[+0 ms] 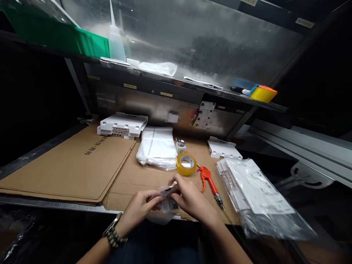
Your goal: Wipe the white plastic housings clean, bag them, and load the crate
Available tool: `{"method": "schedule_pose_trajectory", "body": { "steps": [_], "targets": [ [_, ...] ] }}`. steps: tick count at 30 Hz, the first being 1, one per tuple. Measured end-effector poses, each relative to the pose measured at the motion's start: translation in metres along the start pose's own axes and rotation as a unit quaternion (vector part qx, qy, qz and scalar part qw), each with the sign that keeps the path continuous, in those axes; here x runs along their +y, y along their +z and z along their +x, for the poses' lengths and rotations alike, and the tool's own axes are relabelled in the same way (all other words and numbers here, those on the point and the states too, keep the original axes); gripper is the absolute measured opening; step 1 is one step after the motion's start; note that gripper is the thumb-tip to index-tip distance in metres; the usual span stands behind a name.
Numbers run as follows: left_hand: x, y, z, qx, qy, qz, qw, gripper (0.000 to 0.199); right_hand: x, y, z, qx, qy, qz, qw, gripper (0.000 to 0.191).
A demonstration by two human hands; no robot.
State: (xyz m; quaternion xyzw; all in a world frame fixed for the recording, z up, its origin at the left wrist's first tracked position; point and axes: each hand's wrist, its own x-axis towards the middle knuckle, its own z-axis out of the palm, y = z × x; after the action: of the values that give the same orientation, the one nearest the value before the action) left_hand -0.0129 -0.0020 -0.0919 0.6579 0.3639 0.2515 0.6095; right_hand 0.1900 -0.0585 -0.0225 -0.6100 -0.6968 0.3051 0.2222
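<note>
At the front edge of the bench, my left hand (139, 209) pinches one side of a small clear plastic bag (166, 206) with printed text on it. My right hand (190, 196) closes on the bag's other side, thumb and fingers together near the printed part. Folds of the see-through film hang below both hands, and its contents cannot be made out. Just beyond my right hand lies a roll of yellowish tape (180, 169). To its right is a red air blow gun (206, 178) with its hose trailing toward the front edge.
A stack of clear bags (156, 146) lies behind the hands, beside a pump bottle (180, 146). Flat cardboard (68, 165) covers the left. White slotted panels (123, 124) stand at the back. Bagged white panels (258, 194) overhang the right front edge. A shelf (165, 82) crosses above.
</note>
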Motion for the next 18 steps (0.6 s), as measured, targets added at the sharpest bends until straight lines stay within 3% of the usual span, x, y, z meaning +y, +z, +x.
{"method": "schedule_pose_trajectory", "body": {
  "steps": [6,11,15,18],
  "targets": [
    [-0.001,0.000,0.005,-0.058,-0.029,-0.058,0.996,0.056,0.011,-0.014,0.022,-0.093,0.019,-0.039,0.995,0.032],
    [-0.003,0.004,0.005,-0.080,-0.050,-0.090,0.992,0.057,0.012,-0.014,0.030,-0.151,0.017,-0.026,0.988,0.054],
    [-0.007,0.001,0.007,-0.059,-0.060,-0.122,0.989,0.057,0.021,-0.011,0.035,-0.131,0.023,0.076,0.988,0.070],
    [-0.009,-0.007,0.008,-0.038,-0.064,-0.151,0.986,0.057,0.029,-0.008,0.034,-0.085,0.028,0.168,0.982,0.051]
  ]
}}
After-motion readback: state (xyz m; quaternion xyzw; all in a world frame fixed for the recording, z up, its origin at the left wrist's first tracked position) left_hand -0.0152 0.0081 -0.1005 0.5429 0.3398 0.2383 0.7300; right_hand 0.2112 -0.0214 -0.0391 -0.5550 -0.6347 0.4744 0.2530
